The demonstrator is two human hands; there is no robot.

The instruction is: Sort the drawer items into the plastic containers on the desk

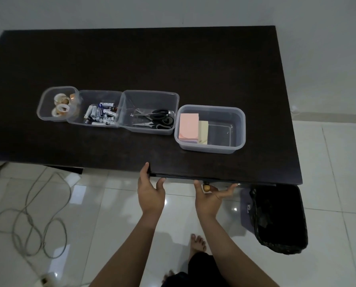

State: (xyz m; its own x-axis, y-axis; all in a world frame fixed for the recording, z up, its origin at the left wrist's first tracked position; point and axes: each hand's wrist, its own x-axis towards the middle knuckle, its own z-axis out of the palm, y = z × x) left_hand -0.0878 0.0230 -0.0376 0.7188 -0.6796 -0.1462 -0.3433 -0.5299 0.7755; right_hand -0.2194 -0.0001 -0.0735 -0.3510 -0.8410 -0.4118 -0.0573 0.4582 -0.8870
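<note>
Drawer long axis left-right, nearly closed; both hands spread, fingers straight, pressing front.

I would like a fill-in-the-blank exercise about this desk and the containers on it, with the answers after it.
1. On the desk stand ____ plastic containers in a row.
2. The batteries lie in the container directly right of the one holding the ____.
3. The pink sticky notes lie beside the ____ ones.
4. The right hand is at the drawer's round ____.

Answers: four; tape rolls; yellow; knob
</note>
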